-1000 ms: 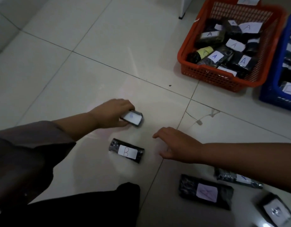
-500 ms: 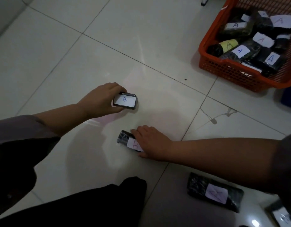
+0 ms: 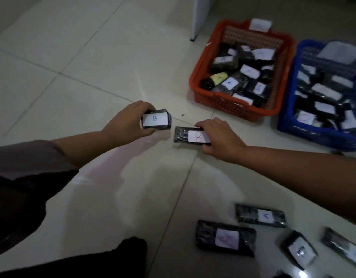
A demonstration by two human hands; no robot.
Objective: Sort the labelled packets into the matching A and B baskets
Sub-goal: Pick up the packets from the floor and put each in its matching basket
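**Desk:** Where do your two B packets lie from the blue basket (image 3: 289, 125)?

**Field:** Both are to its left, past the red basket (image 3: 233, 109). Your right hand (image 3: 219, 137) is the nearer one. It holds the long B packet (image 3: 190, 135), fingers (image 3: 205, 123) curled over the far edge and thumb under the near edge. The packet's long axis runs left to right, its free end pointing away from the blue basket. Whether it is off the floor cannot be told.

**Desk:** And the left hand?

**Field:** Your left hand (image 3: 129, 125) grips the short B packet (image 3: 156, 119) farther from the blue basket, label up, fingers wrapped round its left end. It looks lifted clear of the floor.

**Desk:** What does the next move turn on?

**Field:** A carry rightward, in my judgement. The red basket, full of A-labelled packets, sits between your hands and the blue one, so both packets must pass its near corner.

**Desk:** The floor and the room?

**Field:** Pale glossy floor tiles (image 3: 93, 57), dim light. Below the blue basket, nearer you, lie more loose packets (image 3: 225, 237), two showing an A; the other labels are too blurred to read.
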